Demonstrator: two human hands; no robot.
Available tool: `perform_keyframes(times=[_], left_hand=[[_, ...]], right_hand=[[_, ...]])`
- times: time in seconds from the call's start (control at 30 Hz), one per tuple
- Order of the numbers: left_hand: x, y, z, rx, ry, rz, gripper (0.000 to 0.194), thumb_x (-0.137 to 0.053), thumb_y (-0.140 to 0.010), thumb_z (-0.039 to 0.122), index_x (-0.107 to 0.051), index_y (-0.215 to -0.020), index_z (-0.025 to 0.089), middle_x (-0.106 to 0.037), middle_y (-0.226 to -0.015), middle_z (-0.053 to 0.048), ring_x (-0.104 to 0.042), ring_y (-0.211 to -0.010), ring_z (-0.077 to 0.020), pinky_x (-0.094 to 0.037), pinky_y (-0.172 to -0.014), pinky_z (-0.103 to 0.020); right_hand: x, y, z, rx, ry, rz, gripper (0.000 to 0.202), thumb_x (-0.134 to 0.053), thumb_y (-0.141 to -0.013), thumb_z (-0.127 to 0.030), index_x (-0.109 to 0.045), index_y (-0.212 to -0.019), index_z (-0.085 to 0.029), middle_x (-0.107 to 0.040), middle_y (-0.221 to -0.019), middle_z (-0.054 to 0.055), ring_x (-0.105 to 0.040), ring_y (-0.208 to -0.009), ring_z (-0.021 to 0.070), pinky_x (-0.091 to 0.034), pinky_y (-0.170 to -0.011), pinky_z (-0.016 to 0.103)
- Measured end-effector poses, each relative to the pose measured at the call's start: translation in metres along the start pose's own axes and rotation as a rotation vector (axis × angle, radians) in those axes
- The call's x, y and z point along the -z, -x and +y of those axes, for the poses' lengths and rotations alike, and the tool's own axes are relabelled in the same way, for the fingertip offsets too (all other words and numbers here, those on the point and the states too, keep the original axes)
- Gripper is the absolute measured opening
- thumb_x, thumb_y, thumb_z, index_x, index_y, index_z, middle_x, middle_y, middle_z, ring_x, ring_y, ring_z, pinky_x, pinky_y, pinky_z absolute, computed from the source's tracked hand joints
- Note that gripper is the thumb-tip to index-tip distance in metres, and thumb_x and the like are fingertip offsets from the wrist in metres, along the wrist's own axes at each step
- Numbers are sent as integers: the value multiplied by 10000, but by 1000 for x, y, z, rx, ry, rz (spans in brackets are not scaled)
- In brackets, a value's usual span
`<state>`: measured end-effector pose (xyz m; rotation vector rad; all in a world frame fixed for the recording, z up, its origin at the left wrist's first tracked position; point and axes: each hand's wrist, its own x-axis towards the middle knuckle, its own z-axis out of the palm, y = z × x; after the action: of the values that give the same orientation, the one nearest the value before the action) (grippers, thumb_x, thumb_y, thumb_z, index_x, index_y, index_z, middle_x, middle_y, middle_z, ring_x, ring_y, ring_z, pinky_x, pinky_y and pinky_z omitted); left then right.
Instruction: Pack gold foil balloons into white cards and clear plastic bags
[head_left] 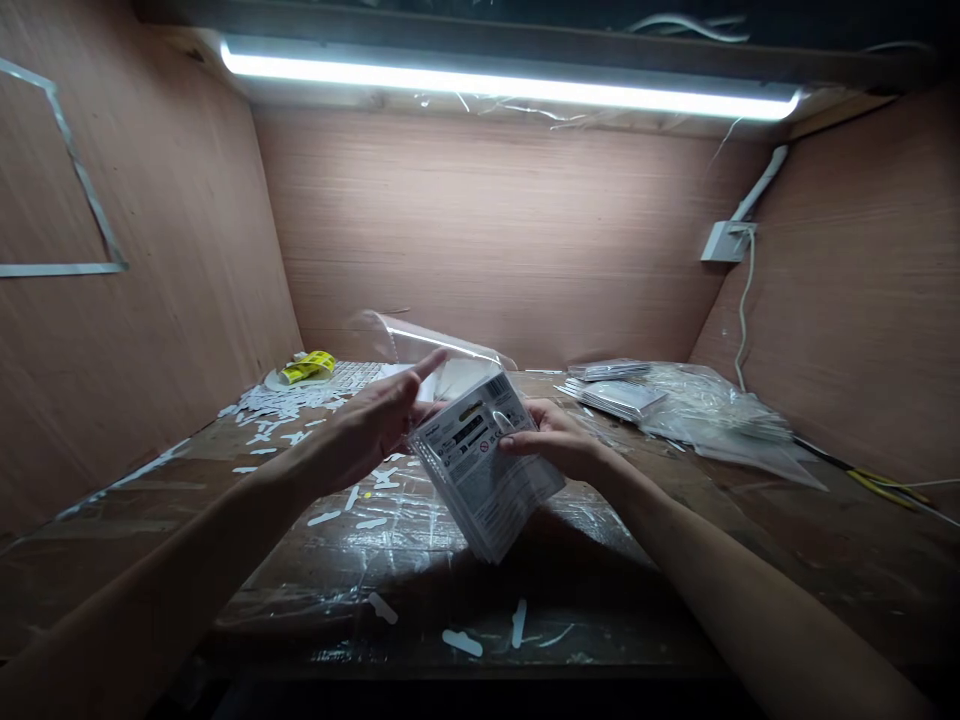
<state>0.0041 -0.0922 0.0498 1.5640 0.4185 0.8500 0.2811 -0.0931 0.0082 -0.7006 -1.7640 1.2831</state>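
My right hand (559,440) grips a stack of flat printed packs (484,480) in clear plastic, thumb on the printed face and fingers behind. The stack is tilted above the table, its top pack showing a barcode, dark print and a hang hole. At its upper left edge is my left hand (386,420), one digit stretched out and the others partly hidden behind the packs. Just behind the hands a curled clear plastic sheet or bag (450,345) stands up; its lower part is hidden.
White hang-tab stickers (281,400) lie heaped at the left, with a yellow label strip (309,367) on top. Loose tabs (461,642) dot the front. Packs (622,398) and clear plastic bags (720,410) lie at the right, near a yellow-handled tool (885,488). Wooden walls enclose the table.
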Motion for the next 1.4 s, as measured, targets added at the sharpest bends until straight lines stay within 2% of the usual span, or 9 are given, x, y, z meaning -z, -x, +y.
perform_keyframes(times=[0.07,0.13,0.33,0.57,0.7,0.83,1.1,1.3,1.4], left_hand=[[-4,1,-2,-15,-121,49,1003,-867,-754,421,-350,-1569,148,-734,-1196,-208,-712,-1078,-320,-570,-890,-415],[-7,2,-4,-43,-211,80,930,-914,-681,282,-472,-1481,114,-747,-1167,-178,-714,-1054,-291,-577,-890,-399],[-16,1,-16,-196,-460,103,485,-730,-889,363,-647,-1301,120,-743,-1108,-109,-695,-939,-204,-568,-801,-309],[-13,0,-39,-355,-609,236,571,-588,-969,517,-594,-1389,131,-692,-1274,-138,-663,-1106,-268,-544,-906,-356],[-10,2,-43,-439,-691,254,639,-372,-1030,595,-534,-1460,151,-618,-1412,-165,-625,-1225,-298,-521,-992,-425],[-11,3,-45,-534,-740,257,594,-295,-1060,553,-475,-1513,213,-573,-1476,-146,-594,-1290,-286,-476,-1074,-472],[-21,6,-51,-536,-777,388,600,-303,-1081,463,-312,-1600,163,-562,-1481,-158,-539,-1374,-285,-418,-1156,-473],[-25,7,-53,-507,-838,497,564,-277,-1083,454,-610,-1403,130,-620,-1419,-160,-587,-1317,-268,-447,-1129,-418],[-22,8,-55,-521,-845,486,559,-305,-1073,472,-630,-1386,142,-652,-1372,-160,-599,-1296,-282,-430,-1142,-447]], right_hand=[[-1,-1,1,8,3,45,325,-853,-744,-297,-756,-1027,-169,-772,-981,57,-718,-871,198,-564,-815,343],[-2,-1,1,12,2,67,340,-858,-738,-303,-751,-1034,-172,-773,-974,56,-714,-864,199,-558,-805,343],[-4,-1,4,54,-2,107,349,-843,-751,-330,-737,-1045,-175,-767,-992,69,-705,-889,219,-552,-802,363],[-6,-1,9,87,-22,139,371,-842,-754,-348,-724,-1062,-178,-761,-1014,68,-697,-907,222,-539,-808,352],[-8,-2,17,88,-118,145,408,-864,-736,-340,-707,-1078,-184,-762,-1039,67,-702,-929,220,-547,-832,359],[-15,-6,33,92,-225,153,434,-880,-728,-326,-697,-1096,-187,-762,-1085,76,-710,-951,214,-552,-882,366],[-22,-8,46,40,-350,79,510,-905,-707,-335,-669,-1131,-177,-762,-1109,102,-724,-1000,239,-550,-955,407],[-21,-7,43,50,-360,44,484,-913,-693,-303,-693,-1098,-157,-771,-1079,108,-727,-1009,243,-558,-950,400],[-20,-7,47,42,-355,56,462,-909,-702,-317,-708,-1079,-142,-771,-1066,124,-723,-1033,256,-550,-979,420]])
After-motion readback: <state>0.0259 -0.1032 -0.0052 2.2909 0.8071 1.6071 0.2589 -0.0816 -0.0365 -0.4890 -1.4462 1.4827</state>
